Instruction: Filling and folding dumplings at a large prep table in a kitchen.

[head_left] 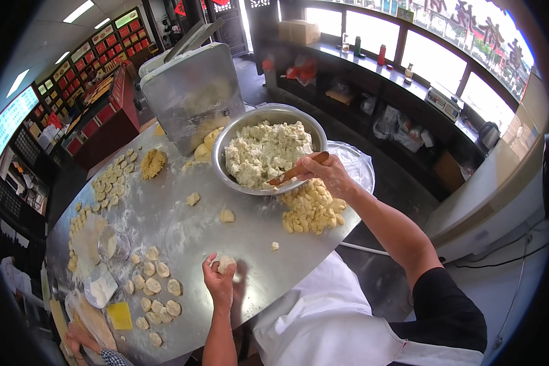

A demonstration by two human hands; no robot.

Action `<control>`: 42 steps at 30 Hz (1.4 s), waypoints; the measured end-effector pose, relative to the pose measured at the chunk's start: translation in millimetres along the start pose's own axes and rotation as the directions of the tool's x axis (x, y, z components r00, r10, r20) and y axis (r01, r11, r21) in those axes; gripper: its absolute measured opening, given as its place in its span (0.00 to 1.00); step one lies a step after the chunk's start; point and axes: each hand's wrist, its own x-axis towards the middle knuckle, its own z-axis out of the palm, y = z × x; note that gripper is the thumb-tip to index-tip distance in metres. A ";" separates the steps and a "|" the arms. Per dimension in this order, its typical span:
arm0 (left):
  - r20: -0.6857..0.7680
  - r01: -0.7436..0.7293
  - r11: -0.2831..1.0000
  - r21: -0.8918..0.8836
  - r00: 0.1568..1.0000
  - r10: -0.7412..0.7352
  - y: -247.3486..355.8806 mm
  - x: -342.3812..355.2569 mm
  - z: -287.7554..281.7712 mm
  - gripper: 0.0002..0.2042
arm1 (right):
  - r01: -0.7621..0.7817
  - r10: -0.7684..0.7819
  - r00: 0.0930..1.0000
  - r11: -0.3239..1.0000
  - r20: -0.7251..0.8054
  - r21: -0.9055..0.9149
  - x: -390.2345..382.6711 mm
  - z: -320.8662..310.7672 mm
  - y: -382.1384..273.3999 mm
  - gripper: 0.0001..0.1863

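Note:
My right hand (pixel 328 174) grips a flat wooden spatula (pixel 287 175), its blade dipped into the near right edge of a pale, crumbly filling (pixel 265 149). That filling heaps up inside a wide steel bowl (pixel 321 129). Lower down, over the table's near edge, my left hand (pixel 218 285) cups a pale piece of dough (pixel 226 263) between thumb and fingers. Below the bowl, a pile of small yellow dough pieces (pixel 313 207) sits close to my right forearm. Between bowl and left hand lies a single round dough piece (pixel 227 216).
Several rounded dough pieces (pixel 154 285) rest left on the steel table (pixel 183 244), beside a yellow scraper (pixel 119 315). A co-worker's hands (pixel 82 338) work at lower left, near a flour container (pixel 100 288). A metal machine (pixel 192 91) stands behind the bowl.

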 end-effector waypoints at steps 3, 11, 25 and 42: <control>0.150 0.242 0.583 -0.775 0.968 -0.203 26.1 7.7 22.1 0.17 | 0.099 -0.095 0.995 0.978 0.031 -0.181 -1.7 -5.9 -5.1 0.19; 0.321 0.409 0.441 -0.799 0.910 -0.264 42.7 17.8 66.3 0.15 | 0.008 0.019 0.998 0.924 0.066 -0.382 7.4 -5.9 -20.7 0.20; 0.397 0.475 0.209 -0.855 0.858 -0.326 59.8 54.0 96.9 0.19 | 0.163 -0.160 0.986 0.983 0.038 -0.090 -84.2 55.6 10.0 0.16; 0.239 0.335 0.197 -0.921 0.888 -0.393 37.1 41.7 38.2 0.12 | 0.230 -0.229 0.973 0.970 -0.013 0.081 -170.8 73.4 76.6 0.12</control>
